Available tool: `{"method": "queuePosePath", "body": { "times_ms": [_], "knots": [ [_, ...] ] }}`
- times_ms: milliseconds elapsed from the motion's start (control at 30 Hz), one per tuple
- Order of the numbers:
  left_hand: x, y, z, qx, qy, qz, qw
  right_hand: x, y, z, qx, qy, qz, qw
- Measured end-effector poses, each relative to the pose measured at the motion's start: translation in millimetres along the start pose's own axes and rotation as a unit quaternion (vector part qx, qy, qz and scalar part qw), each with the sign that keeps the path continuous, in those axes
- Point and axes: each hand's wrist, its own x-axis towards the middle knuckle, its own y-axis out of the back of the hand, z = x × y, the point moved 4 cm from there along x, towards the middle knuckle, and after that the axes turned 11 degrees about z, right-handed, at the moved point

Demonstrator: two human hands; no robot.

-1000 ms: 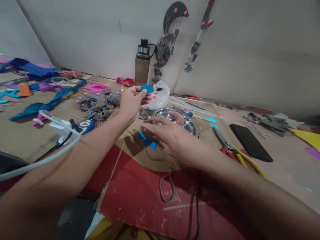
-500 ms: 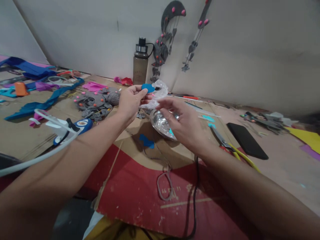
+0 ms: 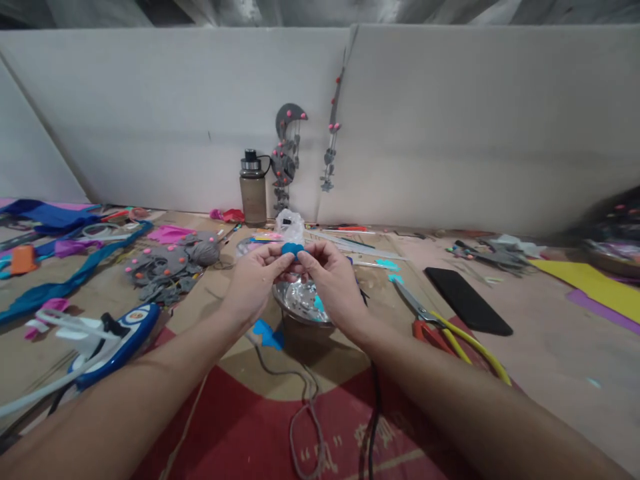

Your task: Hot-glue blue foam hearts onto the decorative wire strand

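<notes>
Between the fingertips of both hands is a small blue felt piece [image 3: 292,249], held above a shiny metal bowl [image 3: 300,303]. My left hand [image 3: 255,277] pinches its left side with thumb and forefinger. On its right side, my right hand [image 3: 333,277] grips it the same way; the fingers hide part of its outline. Light-blue scraps lie in the bowl. Another blue felt piece [image 3: 269,335] rests on the cardboard just left of the bowl, beside a thin grey cord [image 3: 300,380].
Scissors [image 3: 435,320] with yellow and red handles and a black phone [image 3: 467,301] lie at right. A blue-and-white iron [image 3: 115,340], grey felt pieces [image 3: 163,267] and coloured strips are at left. A bottle [image 3: 253,193] stands by the white wall panel.
My right hand has come over to the blue felt piece and now grips it together with my left hand. The camera view has tilted upward.
</notes>
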Motion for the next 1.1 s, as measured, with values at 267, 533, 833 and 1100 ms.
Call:
{"method": "queuePosePath", "body": {
  "times_ms": [267, 533, 833, 1100],
  "knots": [
    [1.0, 4.3, -2.1, 0.012, 0.005, 0.029, 1.000, 2.1, 4.5, -0.3, 0.033, -0.018, 0.024, 0.999],
    [1.8, 5.1, -4.3, -0.014, 0.022, 0.039, 0.999, -0.3, 3.7, -0.9, 0.023, -0.020, 0.031, 0.999],
    [1.6, 6.6, -2.7, -0.007, 0.018, 0.055, 0.998, -1.8, 3.0, 0.2, 0.007, -0.026, 0.025, 0.999],
    [3.2, 6.3, -5.8, -0.025, 0.027, 0.055, 0.998, -0.2, 3.4, 3.2, 0.026, -0.045, 0.034, 0.998]
  ]
}}
